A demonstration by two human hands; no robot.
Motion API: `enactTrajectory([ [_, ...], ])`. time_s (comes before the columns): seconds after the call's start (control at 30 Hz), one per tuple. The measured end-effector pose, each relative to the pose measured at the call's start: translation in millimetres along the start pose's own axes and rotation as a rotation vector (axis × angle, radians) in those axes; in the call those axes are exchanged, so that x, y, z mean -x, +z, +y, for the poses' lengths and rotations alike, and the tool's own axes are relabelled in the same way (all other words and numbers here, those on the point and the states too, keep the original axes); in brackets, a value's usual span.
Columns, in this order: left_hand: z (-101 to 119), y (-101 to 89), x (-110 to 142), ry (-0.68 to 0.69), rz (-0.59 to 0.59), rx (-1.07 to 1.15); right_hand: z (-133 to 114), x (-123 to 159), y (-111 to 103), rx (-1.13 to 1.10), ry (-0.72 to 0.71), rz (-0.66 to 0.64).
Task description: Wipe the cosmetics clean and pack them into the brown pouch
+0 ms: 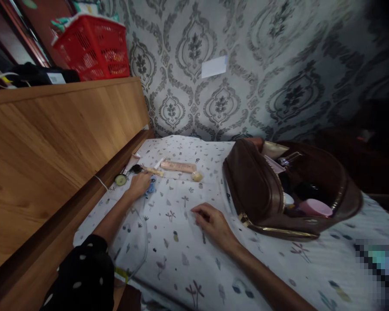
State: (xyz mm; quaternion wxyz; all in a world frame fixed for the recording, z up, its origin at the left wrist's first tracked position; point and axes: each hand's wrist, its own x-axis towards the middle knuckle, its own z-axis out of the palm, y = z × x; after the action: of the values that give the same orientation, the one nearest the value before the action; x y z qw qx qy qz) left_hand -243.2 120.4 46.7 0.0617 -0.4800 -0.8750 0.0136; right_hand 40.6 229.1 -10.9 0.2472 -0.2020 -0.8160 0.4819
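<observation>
My left hand (140, 185) reaches to the left side of the patterned sheet, fingers bent downward and closed, their tips partly hidden. A small blue crumpled item (151, 185) lies right against it; whether the fingers hold it is unclear. Just beyond are a thin beige item (154, 171), a round black item (135, 169) and a peach-coloured tube (178, 166). A small yellowish rounded item (197, 176) sits by the tube's right end. Over the middle of the sheet, my right hand (213, 223) is open, its fingers loosely curved and holding nothing.
An unzipped brown bag (256, 185) stands at the right, with a pink round container (315, 207) and other items inside. Wooden board (68, 121) borders the left, bearing a red basket (97, 47). A pale cable (145, 242) crosses the sheet (184, 259). Patterned wall (194, 103) closes the back.
</observation>
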Motion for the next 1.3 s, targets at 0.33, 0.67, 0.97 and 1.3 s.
enactTrajectory([
  [0.33, 25.5, 14.5, -61.2, -0.171, 0.103, 0.164, 0.7, 7.0, -0.9, -0.075, -0.001, -0.004],
  [0.67, 46.3, -4.3, -17.7, -0.019, 0.190, 0.503, -3.7, 6.8, -1.8, -0.348, 0.138, 0.014],
  [0.97, 101.2, -12.0, 40.0, 0.400, -0.269, 1.089, 0.9, 0.3, -7.7, -0.711, 0.313, 0.143],
  [1.3, 139.1, -1.7, 47.3, 0.579, 0.510, 0.388, 3.1, -5.2, -2.5, -0.833, 0.255, 0.235],
])
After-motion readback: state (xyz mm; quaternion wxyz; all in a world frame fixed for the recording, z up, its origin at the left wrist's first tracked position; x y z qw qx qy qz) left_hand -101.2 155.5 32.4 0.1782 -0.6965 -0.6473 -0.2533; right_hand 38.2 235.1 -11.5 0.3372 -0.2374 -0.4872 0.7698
